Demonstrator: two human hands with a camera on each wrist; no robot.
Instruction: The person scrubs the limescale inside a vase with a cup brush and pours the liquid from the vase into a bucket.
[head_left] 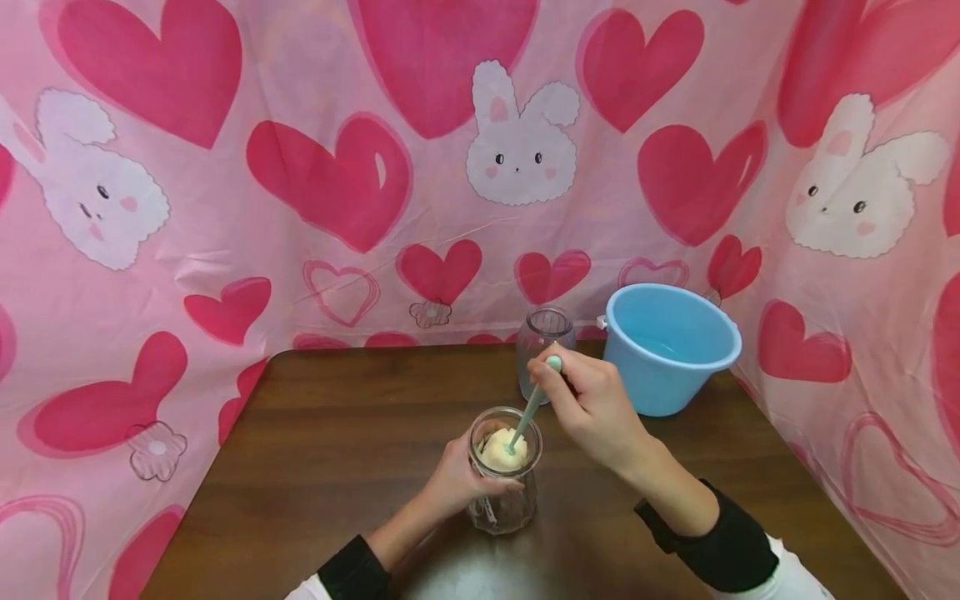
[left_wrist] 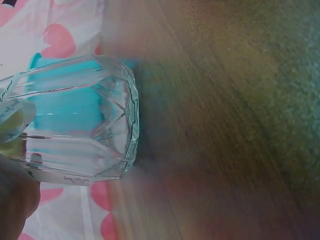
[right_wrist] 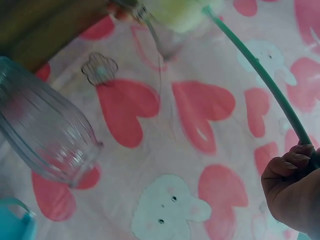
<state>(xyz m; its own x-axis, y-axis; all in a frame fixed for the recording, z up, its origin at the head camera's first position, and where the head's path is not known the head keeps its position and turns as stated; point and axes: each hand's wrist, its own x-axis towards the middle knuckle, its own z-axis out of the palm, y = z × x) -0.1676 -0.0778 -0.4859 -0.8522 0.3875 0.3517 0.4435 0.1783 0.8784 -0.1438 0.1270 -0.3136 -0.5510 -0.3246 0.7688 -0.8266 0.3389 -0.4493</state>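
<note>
My left hand (head_left: 452, 479) is wrapped around the upper part of a clear glass jar (head_left: 519, 507), tilted over the table. A small printed tag (head_left: 490, 510) hangs at its side. In my right hand (head_left: 600, 408) is the green handle (head_left: 530, 414) of a sponge bottle brush, gripped near its top end. Its pale yellow sponge head (head_left: 497, 451) sits in the jar's mouth. The left wrist view shows the jar's faceted base (left_wrist: 125, 115) standing clear of the wood. In the right wrist view the long handle (right_wrist: 265, 80) runs up to the sponge.
A second glass jar (head_left: 531, 342) stands behind my right hand at the back of the table. Beside it is a light blue bucket (head_left: 641, 387) at the back right. The dark wooden table (head_left: 337, 442) meets a pink heart-and-rabbit cloth (head_left: 435, 192) behind and at both sides.
</note>
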